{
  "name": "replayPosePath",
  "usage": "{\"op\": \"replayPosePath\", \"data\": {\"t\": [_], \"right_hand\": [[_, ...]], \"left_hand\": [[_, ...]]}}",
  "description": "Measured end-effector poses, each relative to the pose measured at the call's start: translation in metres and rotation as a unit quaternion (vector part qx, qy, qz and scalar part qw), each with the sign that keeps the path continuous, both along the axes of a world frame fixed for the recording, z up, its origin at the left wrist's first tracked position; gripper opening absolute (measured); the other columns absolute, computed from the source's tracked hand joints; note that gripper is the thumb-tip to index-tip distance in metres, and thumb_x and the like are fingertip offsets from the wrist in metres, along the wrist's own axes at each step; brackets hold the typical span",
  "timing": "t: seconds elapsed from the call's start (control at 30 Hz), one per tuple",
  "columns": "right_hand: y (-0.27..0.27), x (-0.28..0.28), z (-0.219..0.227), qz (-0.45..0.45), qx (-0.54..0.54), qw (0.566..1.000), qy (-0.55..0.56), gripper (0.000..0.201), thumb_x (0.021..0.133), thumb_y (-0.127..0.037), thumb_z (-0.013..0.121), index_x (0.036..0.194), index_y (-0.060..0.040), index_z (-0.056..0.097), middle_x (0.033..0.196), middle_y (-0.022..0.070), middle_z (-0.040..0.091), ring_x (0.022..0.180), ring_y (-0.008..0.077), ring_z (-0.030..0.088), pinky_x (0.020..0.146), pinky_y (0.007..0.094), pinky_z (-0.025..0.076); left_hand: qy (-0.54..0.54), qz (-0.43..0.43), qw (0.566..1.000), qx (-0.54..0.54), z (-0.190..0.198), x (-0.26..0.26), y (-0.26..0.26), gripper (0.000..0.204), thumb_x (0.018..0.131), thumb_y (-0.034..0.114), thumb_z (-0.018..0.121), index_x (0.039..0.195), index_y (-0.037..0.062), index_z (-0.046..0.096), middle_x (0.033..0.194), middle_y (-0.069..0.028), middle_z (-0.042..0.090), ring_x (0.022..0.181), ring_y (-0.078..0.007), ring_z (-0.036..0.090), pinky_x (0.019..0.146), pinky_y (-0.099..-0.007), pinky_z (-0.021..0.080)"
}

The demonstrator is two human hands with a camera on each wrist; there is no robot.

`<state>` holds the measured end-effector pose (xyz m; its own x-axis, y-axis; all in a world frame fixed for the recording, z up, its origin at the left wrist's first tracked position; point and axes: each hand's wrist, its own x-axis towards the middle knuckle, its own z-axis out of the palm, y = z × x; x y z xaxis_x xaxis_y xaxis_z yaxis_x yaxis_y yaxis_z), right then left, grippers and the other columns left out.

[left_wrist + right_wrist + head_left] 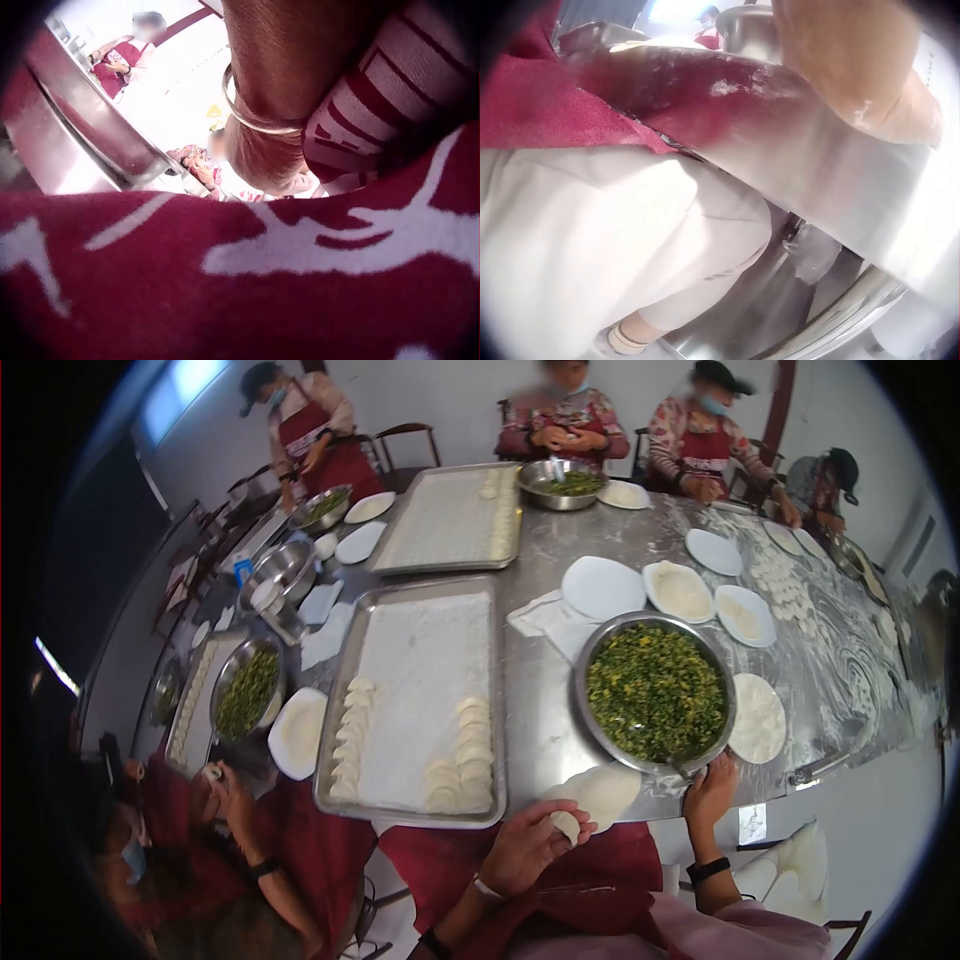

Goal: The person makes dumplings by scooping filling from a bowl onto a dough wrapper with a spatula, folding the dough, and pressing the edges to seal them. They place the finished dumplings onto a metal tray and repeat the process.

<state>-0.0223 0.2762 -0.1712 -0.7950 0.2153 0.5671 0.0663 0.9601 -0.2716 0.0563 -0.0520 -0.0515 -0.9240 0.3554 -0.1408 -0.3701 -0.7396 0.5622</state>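
Observation:
My left hand point(520, 850) holds a small round dough wrapper point(566, 826) over the table's front edge. Beside it, more pale dough wrappers point(608, 792) lie on the table. A steel bowl point(582, 705) of chopped green and yellow filling point(655, 690) stands in front of me. At its near rim, my right hand point(710, 790) grips a thin utensil handle point(682, 768) that slopes out of the filling. In the left wrist view, a bracelet point(259, 124) and red apron cloth point(150, 300) fill much of the frame; the fingers are hidden.
A metal tray point(410, 822) with rows of dumplings point(473, 750) lies left of the bowl. White plates point(603, 587) stand behind it, and a floured disc point(757, 718) lies to its right. Several people work around the table; one person's hand point(238, 805) is at my left.

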Motion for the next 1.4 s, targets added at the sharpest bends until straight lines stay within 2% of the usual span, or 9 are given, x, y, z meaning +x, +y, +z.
{"op": "replayPosePath", "data": {"t": [0.17, 0.27, 0.4, 0.63, 0.83, 0.93, 1.2, 1.33, 1.4], "right_hand": [[-0.002, -0.002, 0.007, 0.048, 0.011, 0.999, -0.012, 0.044, 0.075, 0.004, 0.058, 0.118, 0.0003, 0.056, 0.124, 0.0179, 0.057, 0.119, 0.0394, 0.050, 0.100, 0.0485, 0.040], [-0.005, -0.001, 0.013, 0.075, 0.013, 0.997, -0.005, 0.046, 0.075, 0.004, 0.055, 0.121, 0.0010, 0.055, 0.122, 0.0186, 0.058, 0.119, 0.0400, 0.050, 0.100, 0.0484, 0.040], [-0.002, 0.000, 0.010, 0.067, 0.006, 0.997, -0.030, 0.047, 0.075, 0.004, 0.054, 0.122, 0.0035, 0.055, 0.123, 0.0199, 0.057, 0.120, 0.0414, 0.049, 0.102, 0.0485, 0.039], [0.000, -0.001, 0.001, 0.070, 0.011, 0.997, -0.022, 0.036, 0.080, 0.004, 0.055, 0.116, 0.0067, 0.055, 0.124, 0.0254, 0.056, 0.117, 0.0432, 0.051, 0.100, 0.0478, 0.040], [0.006, -0.002, -0.004, 0.072, -0.002, 0.997, -0.036, 0.037, 0.081, 0.002, 0.057, 0.118, 0.0055, 0.055, 0.125, 0.0251, 0.055, 0.119, 0.0431, 0.050, 0.100, 0.0477, 0.040], [0.009, -0.001, -0.009, 0.048, 0.038, 0.997, -0.043, 0.037, 0.083, 0.001, 0.058, 0.120, 0.0052, 0.054, 0.126, 0.0253, 0.055, 0.120, 0.0429, 0.049, 0.099, 0.0476, 0.040], [0.004, -0.001, 0.001, 0.043, -0.018, 0.997, -0.059, 0.034, 0.084, -0.005, 0.057, 0.118, 0.0016, 0.057, 0.123, 0.0260, 0.056, 0.117, 0.0452, 0.049, 0.096, 0.0482, 0.041], [0.009, 0.001, -0.005, 0.036, -0.069, 0.993, -0.085, 0.036, 0.083, -0.001, 0.055, 0.118, 0.0025, 0.059, 0.127, 0.0256, 0.057, 0.124, 0.0445, 0.048, 0.105, 0.0479, 0.037], [0.004, -0.001, -0.003, 0.061, -0.089, 0.993, -0.051, 0.035, 0.083, 0.001, 0.054, 0.117, 0.0044, 0.058, 0.121, 0.0245, 0.058, 0.117, 0.0441, 0.051, 0.103, 0.0458, 0.038]], "left_hand": [[-0.050, 0.026, 0.998, -0.015, -0.003, 0.012, -0.019, 0.037, 0.100, 0.013, 0.048, 0.131, -0.0073, 0.046, 0.125, -0.0214, 0.057, 0.120, -0.0345, 0.057, 0.106, -0.0460, 0.045], [-0.013, 0.034, 0.998, 0.042, -0.016, 0.015, -0.022, 0.036, 0.100, 0.012, 0.047, 0.131, -0.0078, 0.047, 0.124, -0.0210, 0.057, 0.120, -0.0343, 0.057, 0.106, -0.0461, 0.045], [-0.040, 0.033, 0.996, 0.073, -0.019, 0.017, -0.019, 0.032, 0.100, 0.007, 0.046, 0.127, -0.0083, 0.047, 0.121, -0.0215, 0.058, 0.114, -0.0322, 0.060, 0.101, -0.0423, 0.049], [-0.047, 0.025, 0.996, 0.065, -0.024, 0.018, -0.015, 0.032, 0.101, 0.010, 0.046, 0.127, -0.0068, 0.049, 0.118, -0.0168, 0.058, 0.113, -0.0313, 0.060, 0.101, -0.0404, 0.047], [-0.056, 0.015, 0.997, 0.049, -0.026, 0.013, -0.013, 0.033, 0.101, 0.013, 0.049, 0.127, -0.0071, 0.048, 0.120, -0.0172, 0.058, 0.113, -0.0310, 0.060, 0.101, -0.0407, 0.048], [-0.062, 0.009, 0.997, 0.055, -0.032, 0.010, -0.009, 0.034, 0.100, 0.013, 0.050, 0.128, -0.0071, 0.048, 0.120, -0.0173, 0.058, 0.113, -0.0308, 0.061, 0.102, -0.0412, 0.048], [-0.078, -0.038, 0.994, 0.062, -0.038, -0.004, -0.003, 0.035, 0.101, 0.015, 0.051, 0.130, -0.0058, 0.047, 0.121, -0.0172, 0.058, 0.112, -0.0276, 0.061, 0.101, -0.0405, 0.049], [-0.075, -0.075, 0.993, 0.060, -0.040, -0.015, -0.003, 0.040, 0.098, 0.019, 0.057, 0.130, -0.0038, 0.048, 0.123, -0.0159, 0.058, 0.111, -0.0264, 0.062, 0.100, -0.0390, 0.049], [-0.054, -0.099, 0.992, 0.054, -0.041, -0.022, -0.003, 0.041, 0.097, 0.019, 0.059, 0.130, -0.0030, 0.048, 0.124, -0.0152, 0.058, 0.112, -0.0260, 0.062, 0.100, -0.0381, 0.049]]}}
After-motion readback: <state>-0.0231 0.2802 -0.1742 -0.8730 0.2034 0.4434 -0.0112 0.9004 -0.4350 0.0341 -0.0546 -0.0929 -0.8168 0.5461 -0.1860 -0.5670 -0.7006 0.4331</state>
